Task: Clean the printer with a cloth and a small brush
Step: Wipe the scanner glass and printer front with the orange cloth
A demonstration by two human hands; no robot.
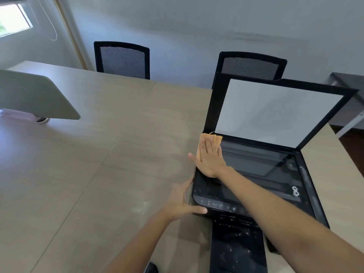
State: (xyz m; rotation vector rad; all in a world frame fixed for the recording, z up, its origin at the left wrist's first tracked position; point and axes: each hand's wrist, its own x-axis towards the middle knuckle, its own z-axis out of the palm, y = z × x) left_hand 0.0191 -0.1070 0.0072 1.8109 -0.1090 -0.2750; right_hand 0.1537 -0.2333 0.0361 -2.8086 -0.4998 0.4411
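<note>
Hands are working at a black printer [256, 186] that is sitting on the right part of a pale wooden table [98, 164], seen from the head camera. Its lid [275, 109] is standing raised, tilted back, showing a white inner panel, and the dark glass [262, 166] below is lying exposed. An output tray [238, 249], speckled with pale dust, is jutting out from the front toward the viewer.

The right hand [209, 158] is lying flat, fingers stretched out and close together, pressing an orange cloth [209, 139] onto the far left corner of the printer top, just beside the lid hinge. The cloth is peeking out beyond the fingertips and along the left side of the hand. The right forearm is crossing over the control panel [220, 203] and the near right part of the glass.

The left hand [183, 201] is spread wide and bracing against the left side of the printer, thumb resting along the front left corner, fingers reaching up the side edge. It is holding nothing else.

A small white mark is showing on the right rim of the printer, and pale smears are running along that rim.

Two black mesh chairs [122, 60] are standing at the far side of the table. A grey monitor back [37, 95] is sitting at the left. No brush is showing anywhere.
</note>
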